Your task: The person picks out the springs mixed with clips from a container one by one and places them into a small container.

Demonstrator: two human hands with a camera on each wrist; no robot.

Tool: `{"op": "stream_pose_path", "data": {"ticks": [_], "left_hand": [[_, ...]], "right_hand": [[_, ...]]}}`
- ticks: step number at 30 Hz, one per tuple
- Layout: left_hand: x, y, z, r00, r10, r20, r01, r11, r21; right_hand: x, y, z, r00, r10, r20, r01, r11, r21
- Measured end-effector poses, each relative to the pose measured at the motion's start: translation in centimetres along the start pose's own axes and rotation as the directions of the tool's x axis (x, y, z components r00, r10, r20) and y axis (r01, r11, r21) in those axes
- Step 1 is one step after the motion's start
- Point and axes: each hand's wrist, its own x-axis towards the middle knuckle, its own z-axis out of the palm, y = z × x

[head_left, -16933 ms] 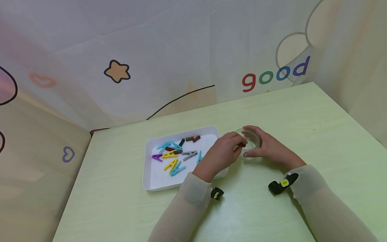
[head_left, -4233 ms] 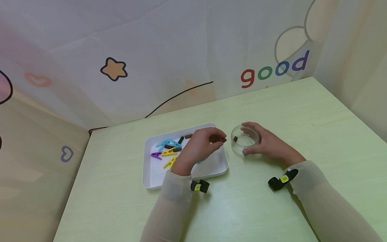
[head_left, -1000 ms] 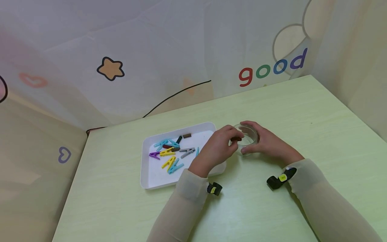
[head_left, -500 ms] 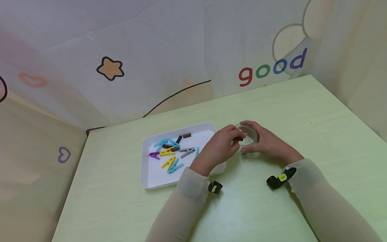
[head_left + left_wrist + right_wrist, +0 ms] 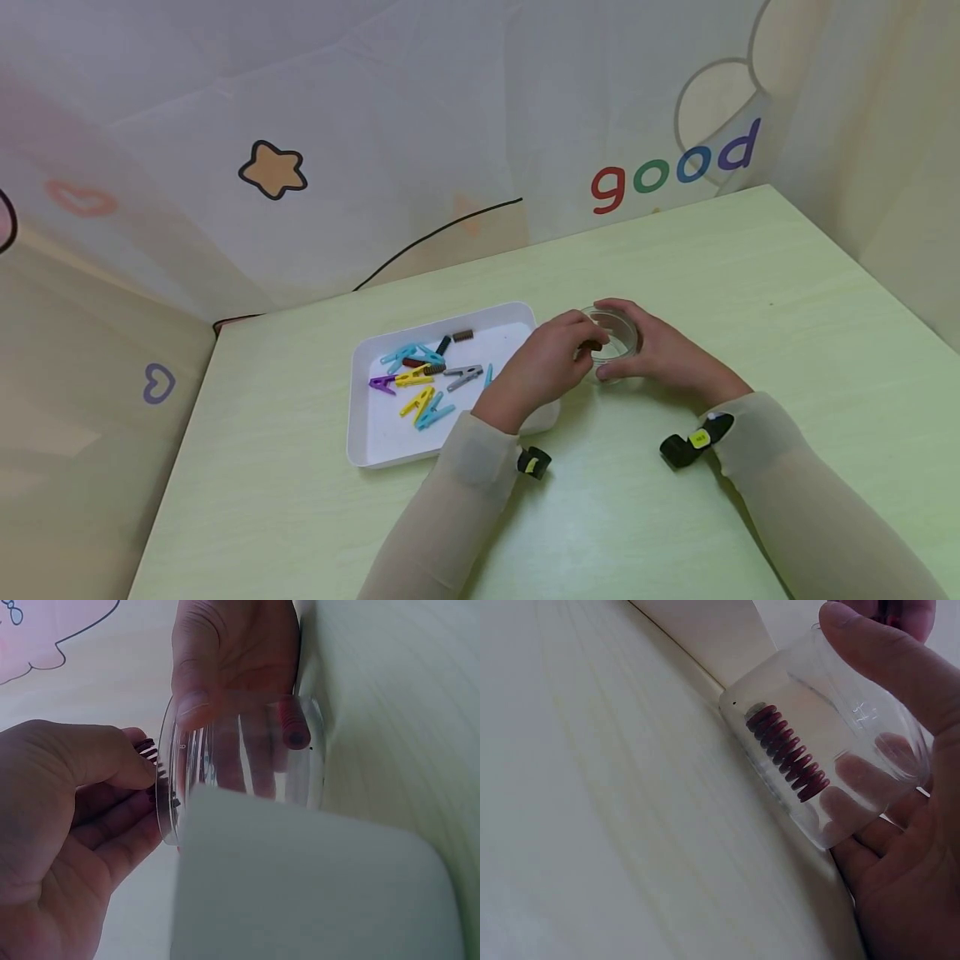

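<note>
With fingertips at the mouth of a clear jar (image 5: pixel 847 697), my left hand (image 5: pixel 543 358) pinches a dark red coil spring (image 5: pixel 148 754). The fingers hide part of this spring. My right hand (image 5: pixel 667 358) grips the jar around its side, thumb on one side and fingers on the other. Another red coil spring (image 5: pixel 787 754) lies inside the jar, low against the wall, and shows in both wrist views. Left of the jar, a white tray (image 5: pixel 367 425) extends under my left wrist.
In the tray lie light blue clothespins (image 5: pixel 435 414), yellow clothespins (image 5: pixel 417 402), a purple one (image 5: pixel 382 383) and a grey one (image 5: pixel 465 377). A brown spring (image 5: pixel 463 335), a black spring (image 5: pixel 444 345) and other springs lie among them. A printed curtain (image 5: pixel 420 167) stands behind the table.
Since about four seconds ago my left hand has carried the red spring from over the tray to the jar's mouth. One red spring seen earlier at the tray's back has left the tray.
</note>
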Motion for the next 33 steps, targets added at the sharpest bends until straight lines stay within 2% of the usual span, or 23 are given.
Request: {"op": "stream_pose_path", "data": {"ticks": [17, 33], "left_hand": [[-0.06, 0.10, -0.10, 1.000, -0.026, 0.003, 0.026, 1.000, -0.013], [-0.16, 0.02, -0.02, 1.000, -0.007, -0.022, 0.006, 1.000, -0.008]], "right_hand": [[-0.08, -0.14, -0.07, 1.000, -0.008, 0.021, 0.007, 0.999, 0.033], [0.09, -0.16, -0.02, 1.000, -0.025, 0.018, 0.025, 0.999, 0.029]]}}
